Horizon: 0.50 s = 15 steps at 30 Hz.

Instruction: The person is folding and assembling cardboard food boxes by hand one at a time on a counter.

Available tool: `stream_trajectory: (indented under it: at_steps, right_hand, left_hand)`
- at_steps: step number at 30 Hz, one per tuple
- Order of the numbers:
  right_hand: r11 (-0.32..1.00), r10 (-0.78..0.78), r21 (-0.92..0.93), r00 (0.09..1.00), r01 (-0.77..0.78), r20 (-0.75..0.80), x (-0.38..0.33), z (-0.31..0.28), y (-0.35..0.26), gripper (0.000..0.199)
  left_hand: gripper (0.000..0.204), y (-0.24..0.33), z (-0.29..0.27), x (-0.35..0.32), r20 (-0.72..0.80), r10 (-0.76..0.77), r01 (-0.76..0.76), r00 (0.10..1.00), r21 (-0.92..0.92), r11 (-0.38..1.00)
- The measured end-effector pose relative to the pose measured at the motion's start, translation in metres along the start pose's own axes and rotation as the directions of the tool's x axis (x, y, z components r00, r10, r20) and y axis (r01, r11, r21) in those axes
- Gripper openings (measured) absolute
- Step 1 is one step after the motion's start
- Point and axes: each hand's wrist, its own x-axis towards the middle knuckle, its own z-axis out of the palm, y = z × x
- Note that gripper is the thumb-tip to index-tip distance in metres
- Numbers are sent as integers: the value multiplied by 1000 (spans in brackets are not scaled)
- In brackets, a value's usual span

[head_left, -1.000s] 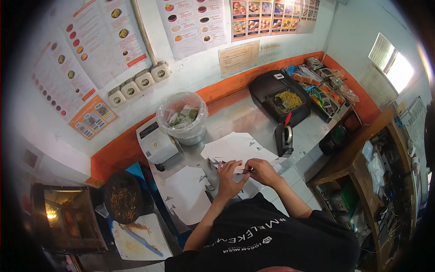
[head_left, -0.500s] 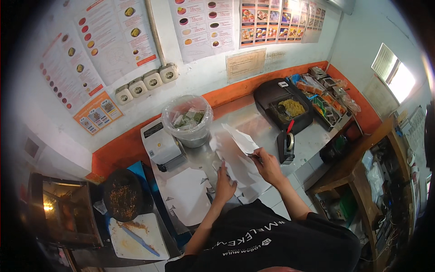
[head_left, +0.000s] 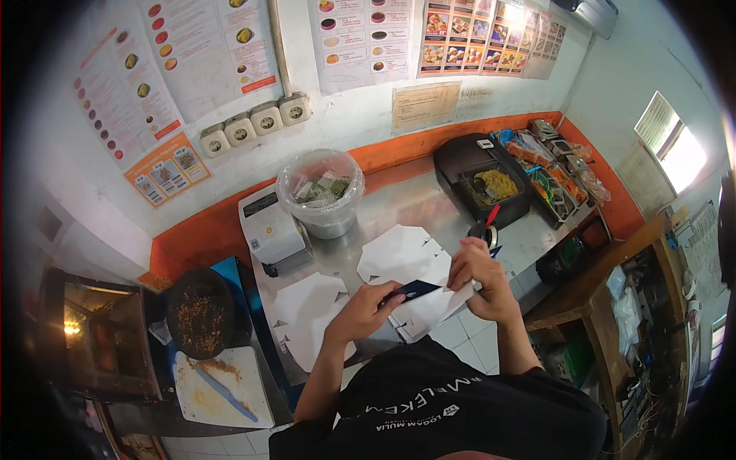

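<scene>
Cardboard blank point(head_left: 433, 309), white and dark blue. Your left hand point(head_left: 363, 311) pinches its blue flap point(head_left: 412, 294) between thumb and fingers; your right hand point(head_left: 483, 282) pinches a white edge, fingers curled.

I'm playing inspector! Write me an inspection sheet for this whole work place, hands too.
Surface: shiny metal table.
Job's things: white card sheets by the hands, another white sheet at left.
Clutter: tape dispenser, partly hidden; plastic-lined bucket.
Left hand: grips a dark blue flap.
Right hand: grips white card.
Cables: nothing seen for sure; conduit above four wall sockets.
Surroundings: knife on cutting board; wall posters.
</scene>
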Motion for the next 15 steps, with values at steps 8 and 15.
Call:
stream_trajectory:
  at_steps: [8, 15]
  right_hand:
    - [994, 100, 21, 987, -103, 123, 8, 25, -39, 36]
    - [923, 147, -347, 986, -165, -78, 2, 23, -32, 35]
  left_hand:
    - [32, -14, 8, -9, 316, -21, 226, 949, -628, 745]
    - [58, 36, 5, 3, 16, -129, 107, 991, -659, 744]
